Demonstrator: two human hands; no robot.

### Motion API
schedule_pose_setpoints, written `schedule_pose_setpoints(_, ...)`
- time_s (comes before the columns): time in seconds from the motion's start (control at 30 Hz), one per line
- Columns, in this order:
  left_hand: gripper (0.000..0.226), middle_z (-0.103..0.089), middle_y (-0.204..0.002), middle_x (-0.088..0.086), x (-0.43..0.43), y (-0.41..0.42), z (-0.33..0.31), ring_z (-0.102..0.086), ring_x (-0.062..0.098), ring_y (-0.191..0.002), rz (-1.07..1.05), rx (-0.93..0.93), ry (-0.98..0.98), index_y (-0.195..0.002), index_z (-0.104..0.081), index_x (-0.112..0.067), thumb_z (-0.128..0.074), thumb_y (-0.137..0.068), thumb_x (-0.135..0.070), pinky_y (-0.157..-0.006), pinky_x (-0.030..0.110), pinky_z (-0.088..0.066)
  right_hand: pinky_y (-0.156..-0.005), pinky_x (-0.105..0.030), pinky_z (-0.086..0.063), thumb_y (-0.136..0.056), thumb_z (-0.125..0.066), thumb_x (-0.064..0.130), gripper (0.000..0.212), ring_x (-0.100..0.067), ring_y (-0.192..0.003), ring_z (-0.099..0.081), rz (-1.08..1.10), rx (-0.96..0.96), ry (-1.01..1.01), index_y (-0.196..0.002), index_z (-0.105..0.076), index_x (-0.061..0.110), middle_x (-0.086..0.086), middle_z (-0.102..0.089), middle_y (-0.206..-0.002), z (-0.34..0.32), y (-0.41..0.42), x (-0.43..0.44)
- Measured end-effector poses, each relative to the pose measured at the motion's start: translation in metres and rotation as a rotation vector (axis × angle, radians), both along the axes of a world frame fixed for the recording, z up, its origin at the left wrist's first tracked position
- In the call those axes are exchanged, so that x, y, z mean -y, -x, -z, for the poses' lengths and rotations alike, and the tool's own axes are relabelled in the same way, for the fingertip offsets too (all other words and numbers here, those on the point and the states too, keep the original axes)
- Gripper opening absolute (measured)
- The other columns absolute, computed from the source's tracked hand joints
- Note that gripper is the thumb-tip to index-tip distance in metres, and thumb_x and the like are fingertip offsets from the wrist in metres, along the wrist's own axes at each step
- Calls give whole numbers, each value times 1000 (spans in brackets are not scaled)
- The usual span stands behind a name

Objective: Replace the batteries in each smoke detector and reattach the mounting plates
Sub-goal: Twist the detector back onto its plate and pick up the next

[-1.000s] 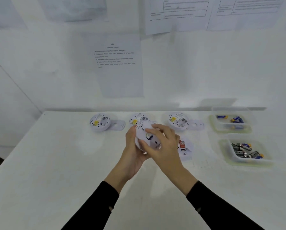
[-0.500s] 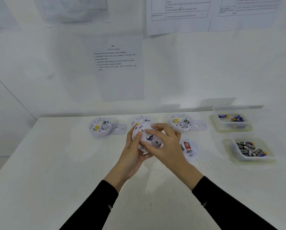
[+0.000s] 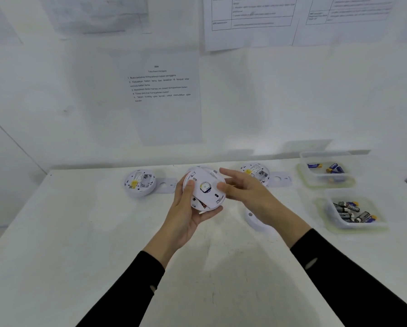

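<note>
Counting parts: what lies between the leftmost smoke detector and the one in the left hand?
Head view: one flat mounting plate, beside the leftmost smoke detector, short of the held detector.

Smooth matt white plastic for the smoke detector (image 3: 204,190) at the middle and the mounting plate (image 3: 285,181) at far right; clear, faintly glossy plastic for the two tubs (image 3: 320,177); shiny wrap on the batteries (image 3: 348,210); thin matt paper for the printed sheet (image 3: 167,109); matt black cloth on the sleeves (image 3: 131,286); matt white table (image 3: 67,232), lightly scuffed
</note>
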State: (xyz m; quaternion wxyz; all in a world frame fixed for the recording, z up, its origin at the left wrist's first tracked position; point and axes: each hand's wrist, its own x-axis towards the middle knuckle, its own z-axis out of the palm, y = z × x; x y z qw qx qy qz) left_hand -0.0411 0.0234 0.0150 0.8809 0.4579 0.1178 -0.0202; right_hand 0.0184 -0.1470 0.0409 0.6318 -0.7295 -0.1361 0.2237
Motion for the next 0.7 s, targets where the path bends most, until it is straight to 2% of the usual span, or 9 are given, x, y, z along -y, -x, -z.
schedule_pose_setpoints(0.07,38,-58,-138,13,1,-1,-1,-65,39,-114,12,3,-1,-141,-45,-23,-45,-104,-34,-85,54,-58,-99,-39,-51,-87,-70,27,45,-16,-109,-65,-43,9,9,-131,-58,24,1,-70,-115,1,-8,1)
schedule_pose_setpoints(0.2,40,-57,-139,14,1,-4,-2,-65,41,-114,31,3,-19,-141,-45,-22,-46,-103,-36,-85,55,-58,-98,-44,-52,-83,-75,21,47,-21,-108,-66,-51,-36,-8,-128,-60,21,-5,-70,-114,0,-18,5)
schedule_pose_setpoints(0.37,41,-57,-139,13,-2,-7,-2,-65,40,-115,45,17,-88,-140,-46,-24,-44,-103,-41,-85,57,-58,-96,-41,-53,-80,-77,14,51,-20,-106,-67,-77,-49,-4,-128,-60,20,-6,-68,-116,-2,-21,5)
schedule_pose_setpoints(0.5,42,-57,-140,13,-2,-9,-2,-65,40,-114,35,10,-112,-140,-47,-23,-44,-103,-43,-83,56,-58,-94,-35,-54,-81,-76,15,48,-17,-105,-68,-101,-39,12,-126,-62,21,0,-71,-114,-6,-20,4)
schedule_pose_setpoints(0.7,44,-62,-135,16,-3,-6,-5,-65,40,-115,84,11,-35,-141,-48,-14,-48,-101,-33,-91,59,-54,-95,-38,-54,-81,-76,14,45,-18,-105,-68,-84,-86,11,-124,-64,21,-3,-71,-114,-4,-24,3)
